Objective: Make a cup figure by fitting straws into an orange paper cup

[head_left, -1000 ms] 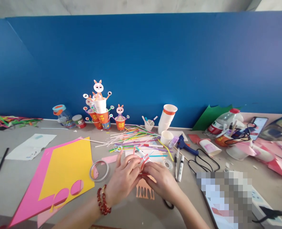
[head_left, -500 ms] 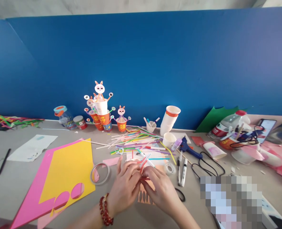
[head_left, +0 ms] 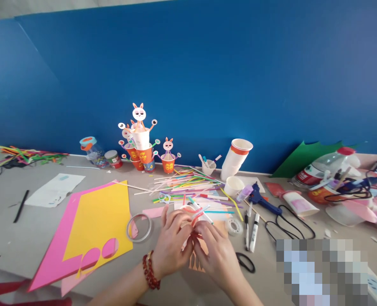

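Grip narrow on both sides: left hand (head_left: 173, 242) and right hand (head_left: 218, 251) meet fingertip to fingertip around a small coral-red piece (head_left: 196, 219). Its upper end curves out past the fingers toward the far side; the lower part is hidden, so cannot tell exactly how each fingertip bears on it. Red bead bracelet (head_left: 149, 272) on the left wrist.

Position: near middle of the table (head_left: 112, 270), above a peach paper piece (head_left: 197, 268) with slender cut-outs, partly covered by the hands. Gray tape roll (head_left: 150, 228) just left of the hands, clear tape roll (head_left: 234, 226) just right. Spread of straws (head_left: 188, 180) beyond. Glue gun (head_left: 265, 202) farther right, cord trailing near.

Progress, by judgement: several pieces look done. Rabbit-faced cup (head_left: 168, 163) stands upright at the far edge, beside a stack of similar cups (head_left: 144, 154), rabbit heads and disc-ended arms in place. Yellow sheet (head_left: 105, 212), left, already has round holes cut out. Piece in the fingers seems partway: no face or disc visible on it. White cup (head_left: 233, 186), far right of the hands, shows no figure. How much remains, cannot tell.
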Demonstrator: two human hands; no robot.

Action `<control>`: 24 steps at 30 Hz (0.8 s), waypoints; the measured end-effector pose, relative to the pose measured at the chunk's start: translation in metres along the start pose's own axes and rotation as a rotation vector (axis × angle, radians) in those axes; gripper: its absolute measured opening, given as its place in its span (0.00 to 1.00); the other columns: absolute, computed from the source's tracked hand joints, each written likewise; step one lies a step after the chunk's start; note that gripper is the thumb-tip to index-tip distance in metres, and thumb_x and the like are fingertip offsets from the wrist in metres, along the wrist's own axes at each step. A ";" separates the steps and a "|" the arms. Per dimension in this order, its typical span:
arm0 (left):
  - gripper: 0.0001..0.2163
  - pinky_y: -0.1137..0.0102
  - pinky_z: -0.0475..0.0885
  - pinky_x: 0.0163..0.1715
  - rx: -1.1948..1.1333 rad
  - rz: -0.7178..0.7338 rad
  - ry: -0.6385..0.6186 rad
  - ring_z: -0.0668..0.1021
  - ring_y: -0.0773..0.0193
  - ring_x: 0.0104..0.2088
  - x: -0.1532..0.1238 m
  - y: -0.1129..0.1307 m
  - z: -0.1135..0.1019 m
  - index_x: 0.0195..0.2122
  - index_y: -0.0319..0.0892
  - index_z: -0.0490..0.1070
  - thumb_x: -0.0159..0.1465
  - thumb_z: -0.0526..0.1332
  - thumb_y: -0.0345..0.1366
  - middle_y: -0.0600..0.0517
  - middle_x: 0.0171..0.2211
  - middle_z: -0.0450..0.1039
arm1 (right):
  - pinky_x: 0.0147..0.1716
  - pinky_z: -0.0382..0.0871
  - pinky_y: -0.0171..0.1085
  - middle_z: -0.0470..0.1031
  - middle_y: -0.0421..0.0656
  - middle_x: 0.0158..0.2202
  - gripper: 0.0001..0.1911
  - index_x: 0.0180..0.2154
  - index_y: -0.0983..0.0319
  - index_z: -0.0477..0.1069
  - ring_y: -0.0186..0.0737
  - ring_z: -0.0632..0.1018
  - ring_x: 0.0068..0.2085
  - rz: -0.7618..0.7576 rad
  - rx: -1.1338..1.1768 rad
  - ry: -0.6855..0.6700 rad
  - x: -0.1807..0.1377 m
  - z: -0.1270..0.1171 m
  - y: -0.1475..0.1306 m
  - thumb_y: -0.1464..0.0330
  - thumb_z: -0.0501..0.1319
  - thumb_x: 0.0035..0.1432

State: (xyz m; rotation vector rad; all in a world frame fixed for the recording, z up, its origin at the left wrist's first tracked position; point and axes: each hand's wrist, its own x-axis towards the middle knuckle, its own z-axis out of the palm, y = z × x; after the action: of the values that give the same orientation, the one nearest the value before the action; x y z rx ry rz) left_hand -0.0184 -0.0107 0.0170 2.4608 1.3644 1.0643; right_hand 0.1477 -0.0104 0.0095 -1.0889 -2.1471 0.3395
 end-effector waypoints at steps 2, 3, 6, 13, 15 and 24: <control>0.09 0.49 0.42 0.64 -0.009 0.007 0.003 0.71 0.54 0.51 0.000 0.000 0.000 0.40 0.45 0.73 0.62 0.56 0.31 0.48 0.44 0.75 | 0.36 0.71 0.43 0.74 0.48 0.37 0.07 0.40 0.60 0.64 0.48 0.76 0.37 0.011 -0.003 0.023 0.000 0.003 -0.001 0.75 0.54 0.60; 0.08 0.49 0.42 0.64 -0.015 0.012 0.003 0.71 0.55 0.51 0.000 0.000 -0.001 0.40 0.45 0.73 0.62 0.56 0.31 0.48 0.44 0.75 | 0.35 0.71 0.43 0.74 0.47 0.37 0.06 0.40 0.60 0.64 0.48 0.76 0.37 0.015 0.001 0.031 0.001 0.003 -0.002 0.75 0.53 0.61; 0.07 0.49 0.44 0.64 -0.044 0.017 0.018 0.71 0.55 0.50 0.000 -0.001 -0.002 0.38 0.45 0.73 0.62 0.56 0.30 0.49 0.43 0.75 | 0.35 0.72 0.42 0.75 0.47 0.37 0.06 0.41 0.60 0.64 0.47 0.77 0.37 0.013 0.039 0.035 0.002 0.002 -0.004 0.74 0.53 0.62; 0.03 0.51 0.57 0.59 -0.305 -0.132 0.172 0.72 0.53 0.51 0.005 -0.036 -0.021 0.34 0.45 0.72 0.62 0.60 0.31 0.48 0.42 0.73 | 0.37 0.72 0.38 0.76 0.45 0.34 0.04 0.39 0.58 0.67 0.43 0.79 0.37 0.049 0.129 0.273 -0.009 -0.029 0.020 0.72 0.56 0.63; 0.01 0.58 0.66 0.52 -0.622 -0.298 0.264 0.73 0.52 0.51 0.005 -0.052 -0.031 0.35 0.44 0.71 0.62 0.61 0.34 0.46 0.44 0.72 | 0.32 0.70 0.36 0.75 0.42 0.30 0.04 0.35 0.58 0.67 0.40 0.77 0.30 0.172 0.110 0.305 -0.017 -0.035 0.032 0.70 0.57 0.64; 0.02 0.69 0.71 0.42 -1.529 -0.793 0.291 0.76 0.61 0.44 -0.001 -0.086 -0.039 0.33 0.42 0.74 0.59 0.64 0.30 0.51 0.44 0.77 | 0.23 0.59 0.33 0.72 0.39 0.23 0.12 0.28 0.59 0.63 0.38 0.74 0.24 0.196 -0.058 -0.115 -0.024 0.005 0.043 0.67 0.52 0.66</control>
State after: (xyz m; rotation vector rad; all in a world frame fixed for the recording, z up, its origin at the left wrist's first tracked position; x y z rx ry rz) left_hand -0.1028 0.0300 0.0086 0.6280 0.7849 1.3857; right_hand 0.1800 -0.0024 -0.0266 -1.3469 -2.1659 0.4424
